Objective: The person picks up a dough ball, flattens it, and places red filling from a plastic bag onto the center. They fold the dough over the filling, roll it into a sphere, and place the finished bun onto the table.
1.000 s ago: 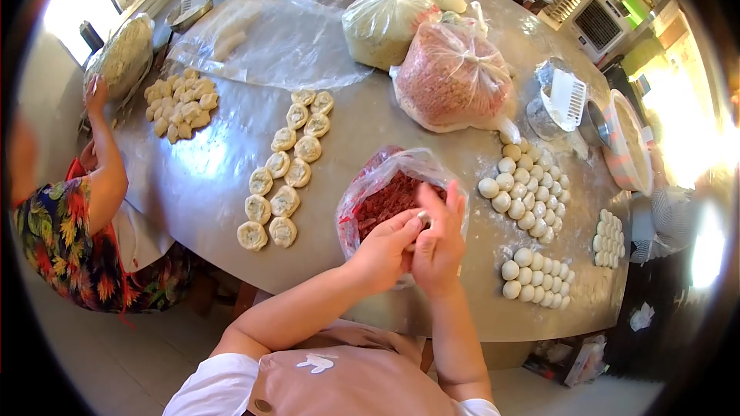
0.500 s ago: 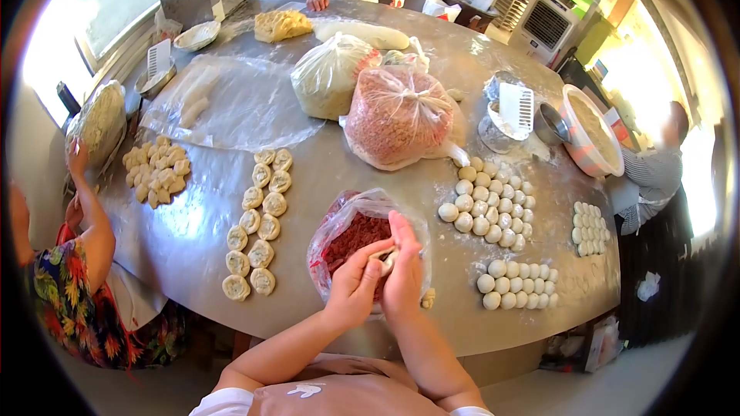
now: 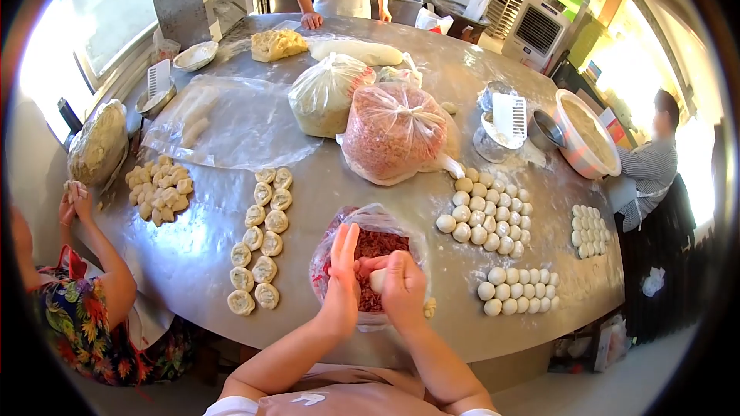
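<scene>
Over a plastic bag of dark red filling (image 3: 383, 244), my right hand (image 3: 404, 290) is closed around a pale dough ball (image 3: 378, 280), most of it covered by the fingers. My left hand (image 3: 340, 281) stands beside it with fingers stretched upward and held together, the thumb side towards the ball. A small lump of dough (image 3: 429, 307) lies by the bag's right edge. Left of the bag, flat swirled dough pieces (image 3: 270, 243) form two columns. Smooth round dough balls (image 3: 489, 212) sit in rows to the right.
Tied bags of pink filling (image 3: 397, 135) and pale filling (image 3: 330, 96) stand mid-table. Torn dough pieces (image 3: 159, 189) are piled at left, near a co-worker's hands (image 3: 75, 199). A checkered tub (image 3: 587, 135) stands right; other people are behind and at right.
My hands, earlier pressed together around the dough, have come apart. The left has moved leftward with fingers upright, while the right keeps the dough ball. The left co-worker's hands have lowered.
</scene>
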Tool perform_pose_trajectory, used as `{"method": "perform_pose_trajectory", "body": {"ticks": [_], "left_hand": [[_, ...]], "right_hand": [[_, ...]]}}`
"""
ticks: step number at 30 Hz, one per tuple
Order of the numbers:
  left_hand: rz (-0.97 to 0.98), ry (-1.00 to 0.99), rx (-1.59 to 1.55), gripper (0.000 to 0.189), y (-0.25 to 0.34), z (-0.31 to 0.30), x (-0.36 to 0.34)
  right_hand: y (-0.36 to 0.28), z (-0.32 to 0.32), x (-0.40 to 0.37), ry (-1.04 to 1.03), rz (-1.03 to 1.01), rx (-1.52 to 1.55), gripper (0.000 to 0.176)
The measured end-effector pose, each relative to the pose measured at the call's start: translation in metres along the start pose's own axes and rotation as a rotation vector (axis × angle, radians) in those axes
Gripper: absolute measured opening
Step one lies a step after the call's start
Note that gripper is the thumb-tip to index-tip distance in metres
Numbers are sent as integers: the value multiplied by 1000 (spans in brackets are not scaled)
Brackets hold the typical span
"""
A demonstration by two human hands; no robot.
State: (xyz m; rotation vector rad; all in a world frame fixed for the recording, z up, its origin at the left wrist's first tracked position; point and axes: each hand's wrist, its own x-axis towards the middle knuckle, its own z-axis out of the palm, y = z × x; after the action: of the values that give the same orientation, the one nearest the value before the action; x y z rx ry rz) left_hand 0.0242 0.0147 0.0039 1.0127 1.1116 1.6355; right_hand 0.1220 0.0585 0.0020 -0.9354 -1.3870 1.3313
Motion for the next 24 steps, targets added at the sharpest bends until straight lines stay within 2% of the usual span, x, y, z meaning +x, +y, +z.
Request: {"method": "perform_pose_trajectory", "body": {"ticks": [1,2,3,4,5,6,8,9,12,13,16,17,18,20,22,24], "left_hand": [[-103,-5,-24,99,0,-3,4],[-205,-10,-50,99,-3,-6,7],[-200,-41,-87,92,-18,-6,6],[-98,-60,-2,82,-15,4,4],[-58,-103,10,75,-19,4,0],[-18,-147,23,69,-24,2,-6],[-198,-179,-68,60,-33,2,-16],[-276,-168,-164,56,-18,6,-18],[-338,-147,-401,54,-11,9,-11],[-323,-92,-432,48,-16,8,-6],[-256,55,-211,39,-1,11,1],[-380,138,-209,27,7,9,3],[-376,165,-194,26,-2,2,2],[-195,219,-319,30,-10,1,6],[-146,225,-352,36,-11,-13,9],[-70,189,-311,43,-12,-19,12]], "right_hand": [[5,-6,1,66,-58,-171,30],[6,-4,-1,36,-110,-218,30],[4,2,-2,8,-164,-265,31],[3,6,-3,-17,-218,-309,31],[13,7,-6,-119,-398,-334,38],[17,7,0,-99,-380,-318,42],[23,2,10,-59,-335,-285,51],[25,-2,14,-43,-308,-271,56],[26,-9,27,2,-235,-236,72],[19,-4,25,-44,-189,-158,76],[-8,17,5,-169,-41,121,88],[-6,17,2,-202,7,239,93],[-6,17,1,-190,-5,296,91],[-6,18,0,-167,-31,409,88],[4,17,-3,-170,-153,228,82],[8,14,-12,-265,-120,13,68]]}}
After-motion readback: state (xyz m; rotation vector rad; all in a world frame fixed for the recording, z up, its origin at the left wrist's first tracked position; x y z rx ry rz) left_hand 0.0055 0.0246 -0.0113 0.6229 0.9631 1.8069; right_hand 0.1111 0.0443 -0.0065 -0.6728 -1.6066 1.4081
